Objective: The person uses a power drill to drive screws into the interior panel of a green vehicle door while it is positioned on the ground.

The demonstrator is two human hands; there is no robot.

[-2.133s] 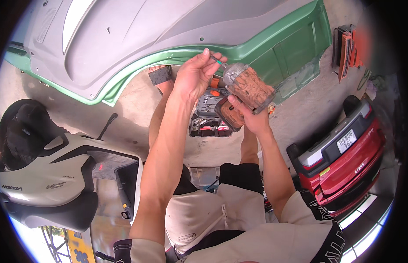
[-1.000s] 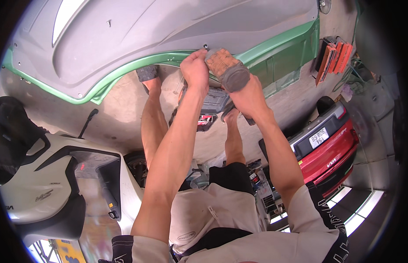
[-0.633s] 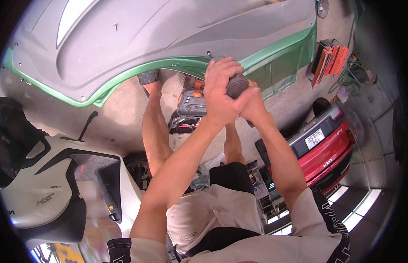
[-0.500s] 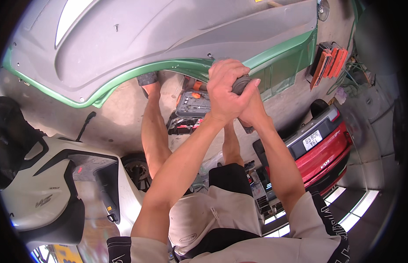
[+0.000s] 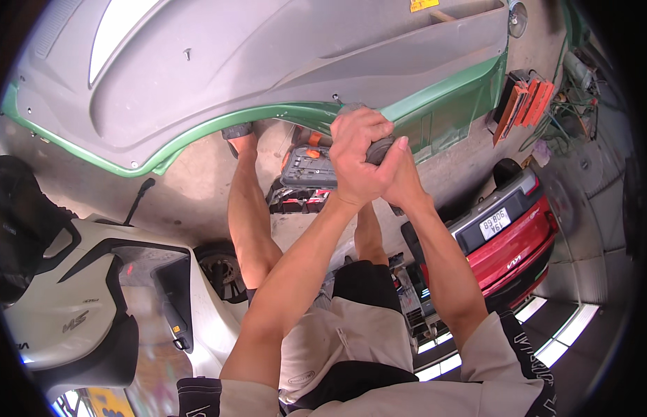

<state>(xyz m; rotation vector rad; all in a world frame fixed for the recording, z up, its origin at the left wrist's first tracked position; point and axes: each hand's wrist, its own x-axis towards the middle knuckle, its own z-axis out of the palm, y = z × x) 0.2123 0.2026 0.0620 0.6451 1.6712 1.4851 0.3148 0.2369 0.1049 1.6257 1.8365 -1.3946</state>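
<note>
Both my hands are closed around a dark cordless drill [image 5: 381, 149], whose rounded rear end shows between them. My left hand [image 5: 358, 154] wraps over the top of its body. My right hand [image 5: 405, 178] grips it from the other side, mostly around the handle, which is largely hidden. The drill's front end points away from me at the edge of a large grey panel [image 5: 254, 55] with a green rim [image 5: 219, 118]. A small dark fastener or hole [image 5: 336, 98] sits at the drill's tip; whether they touch I cannot tell.
An open grey toolbox [image 5: 306, 170] with orange latches stands on the floor between my legs. At left is a white scooter [image 5: 66, 313]; at right, a red car [image 5: 511, 243]. Orange-and-black boxes [image 5: 528, 104] stand near cables [image 5: 574, 118]. A loose screw [image 5: 187, 54] stands out from the panel.
The panel, my hands and the drill sit slightly lower in the picture. My grip looks the same, and the drill's front stays at the same spot on the panel edge.
</note>
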